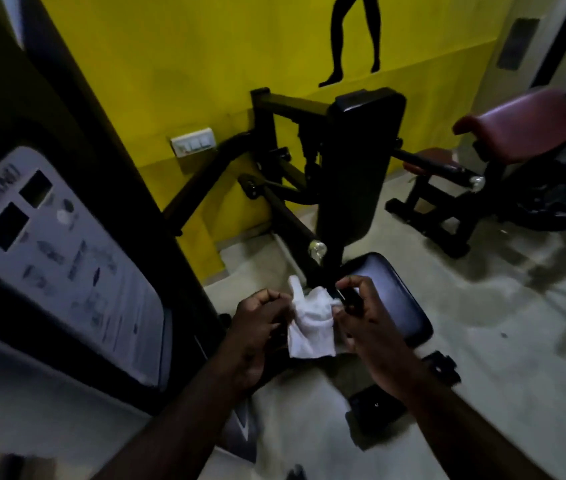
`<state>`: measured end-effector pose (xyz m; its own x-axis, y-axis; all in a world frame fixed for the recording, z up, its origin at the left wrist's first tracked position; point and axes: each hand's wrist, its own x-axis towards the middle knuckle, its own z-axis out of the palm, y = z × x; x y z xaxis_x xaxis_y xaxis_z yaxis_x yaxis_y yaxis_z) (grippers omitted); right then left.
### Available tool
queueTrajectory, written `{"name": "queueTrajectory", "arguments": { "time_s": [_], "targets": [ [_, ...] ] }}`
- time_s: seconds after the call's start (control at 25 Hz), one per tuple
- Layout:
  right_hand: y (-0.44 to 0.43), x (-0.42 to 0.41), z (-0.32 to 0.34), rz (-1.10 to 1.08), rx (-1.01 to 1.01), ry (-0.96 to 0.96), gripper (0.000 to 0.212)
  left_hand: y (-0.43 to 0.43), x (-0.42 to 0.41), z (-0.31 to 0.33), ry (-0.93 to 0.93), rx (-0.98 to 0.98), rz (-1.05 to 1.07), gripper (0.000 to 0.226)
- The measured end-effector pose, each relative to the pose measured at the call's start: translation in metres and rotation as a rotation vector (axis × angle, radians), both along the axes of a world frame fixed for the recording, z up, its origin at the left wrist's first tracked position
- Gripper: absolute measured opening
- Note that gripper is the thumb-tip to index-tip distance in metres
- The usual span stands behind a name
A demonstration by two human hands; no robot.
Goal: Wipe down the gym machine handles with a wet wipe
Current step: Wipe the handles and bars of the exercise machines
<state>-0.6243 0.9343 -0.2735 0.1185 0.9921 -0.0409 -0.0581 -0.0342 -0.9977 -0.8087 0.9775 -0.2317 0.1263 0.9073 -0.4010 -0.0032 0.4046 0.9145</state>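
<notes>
We hold both hands close together at mid-view, backs toward the camera. Our left hand (257,329) is curled, with its fingers (269,299) bent inward and pinching the left edge of the wet wipe (311,329). Our right hand (369,325) is likewise curled; its thumb and fingers (354,284) pinch the wipe's upper right corner. The two hands do not touch each other; the wipe spans the gap between them. Our left forearm (170,420) enters from the lower left, our right forearm (458,427) from the lower right; both are bare and converge toward the wrists.
</notes>
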Motion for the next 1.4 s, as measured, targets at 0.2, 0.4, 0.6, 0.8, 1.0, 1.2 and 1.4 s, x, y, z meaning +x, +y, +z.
{"name": "queueTrajectory", "arguments": {
  "time_s": [0.2,0.4,0.6,0.8,1.0,1.2,1.4],
  "targets": [
    [0.090,0.014,0.007,0.208,0.229,-0.632,0.068,0.078,0.007,-0.010,-0.005,0.084,-0.033,0.031],
    [0.155,0.026,0.025,0.267,0.255,-0.760,0.048,0.141,0.020,-0.010,0.013,0.112,0.015,0.035],
    [0.205,0.034,0.038,0.216,0.446,-0.805,0.027,0.191,0.031,0.002,0.057,0.138,0.090,0.019],
    [0.302,0.053,0.017,0.263,0.180,-0.810,0.026,0.259,0.026,-0.005,0.090,0.119,0.228,0.008],
    [0.414,0.064,-0.016,0.199,-0.016,-0.723,0.012,0.382,0.014,-0.033,0.225,0.160,0.268,0.005],
    [0.530,0.025,-0.039,0.098,0.124,-0.835,0.026,0.529,-0.010,-0.080,0.667,0.277,0.081,0.006],
    [0.603,-0.026,-0.068,0.439,0.012,-0.967,0.035,0.630,-0.008,-0.132,0.723,0.434,-0.104,0.018]
  ]
}}
